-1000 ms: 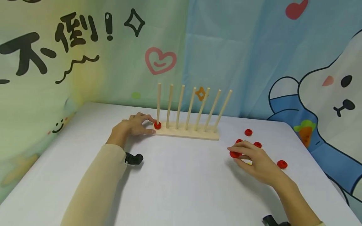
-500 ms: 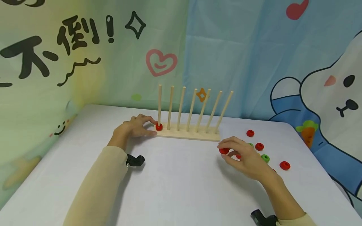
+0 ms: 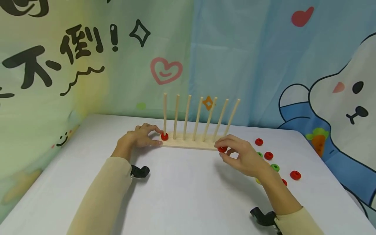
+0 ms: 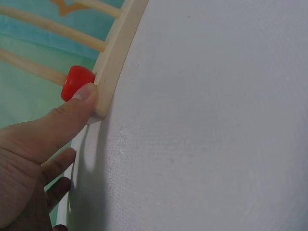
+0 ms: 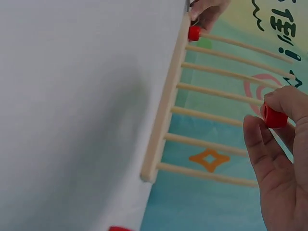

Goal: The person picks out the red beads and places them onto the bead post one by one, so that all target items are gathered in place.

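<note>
A wooden stand (image 3: 189, 144) with a row of several upright pegs sits on the table. One red bead (image 3: 164, 136) is at the foot of its leftmost peg. My left hand (image 3: 141, 136) holds the stand's left end, its thumb on the front beside that bead, also visible in the left wrist view. Between thumb and fingertips my right hand (image 3: 241, 153) pinches another red bead (image 5: 275, 117), just in front of the stand's right end. In the right wrist view the hole of this bead shows. The other pegs carry no beads.
Loose beads lie right of the right hand on the white table (image 3: 188, 195): several red, such as one red bead (image 3: 295, 175), a green bead (image 3: 274, 167), and a partly hidden yellow bead (image 3: 258, 180). A printed cloth (image 3: 229, 49) hangs behind the table.
My right hand has carried its red bead leftward from the loose beads to the stand's right end, uncovering green and yellow beads. The left hand stays at the stand's left end.
</note>
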`<state>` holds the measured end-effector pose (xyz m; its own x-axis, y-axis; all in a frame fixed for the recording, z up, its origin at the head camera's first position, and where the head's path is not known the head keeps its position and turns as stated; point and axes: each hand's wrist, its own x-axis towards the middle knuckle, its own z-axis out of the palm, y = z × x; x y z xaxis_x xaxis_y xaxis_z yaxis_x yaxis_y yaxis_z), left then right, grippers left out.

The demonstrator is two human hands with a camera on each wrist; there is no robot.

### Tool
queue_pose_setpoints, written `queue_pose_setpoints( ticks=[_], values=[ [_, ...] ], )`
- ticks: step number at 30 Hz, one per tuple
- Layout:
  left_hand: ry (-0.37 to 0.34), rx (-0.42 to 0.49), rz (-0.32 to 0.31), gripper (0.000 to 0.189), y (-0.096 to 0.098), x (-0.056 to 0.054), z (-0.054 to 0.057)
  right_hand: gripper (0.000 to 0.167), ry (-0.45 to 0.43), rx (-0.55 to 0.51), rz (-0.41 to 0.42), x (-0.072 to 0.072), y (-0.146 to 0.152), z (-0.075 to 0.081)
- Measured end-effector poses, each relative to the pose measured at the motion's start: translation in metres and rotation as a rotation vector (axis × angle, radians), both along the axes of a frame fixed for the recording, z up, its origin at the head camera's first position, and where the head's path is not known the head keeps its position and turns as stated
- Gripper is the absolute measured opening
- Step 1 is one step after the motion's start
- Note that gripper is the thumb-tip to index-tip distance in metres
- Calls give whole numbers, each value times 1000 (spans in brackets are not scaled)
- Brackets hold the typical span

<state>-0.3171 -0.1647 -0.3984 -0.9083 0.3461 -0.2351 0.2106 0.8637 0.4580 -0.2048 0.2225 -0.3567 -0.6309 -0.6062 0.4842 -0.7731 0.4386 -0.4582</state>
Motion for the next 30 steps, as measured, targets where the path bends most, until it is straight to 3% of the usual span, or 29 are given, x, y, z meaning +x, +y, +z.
queue_pose_setpoints(
  ticks=[13, 22, 30],
  values=[
    [3, -14, -14, 56, 6, 0, 3, 43, -13, -90, 26, -11, -28, 12],
    [-1, 4, -8, 58, -1, 7, -3, 37, -50, -167, 47, -2, -58, 39],
    [7, -6, 6, 58, 3, 4, 1, 35, -47, -191, 39, -12, -70, 52]
  ],
)
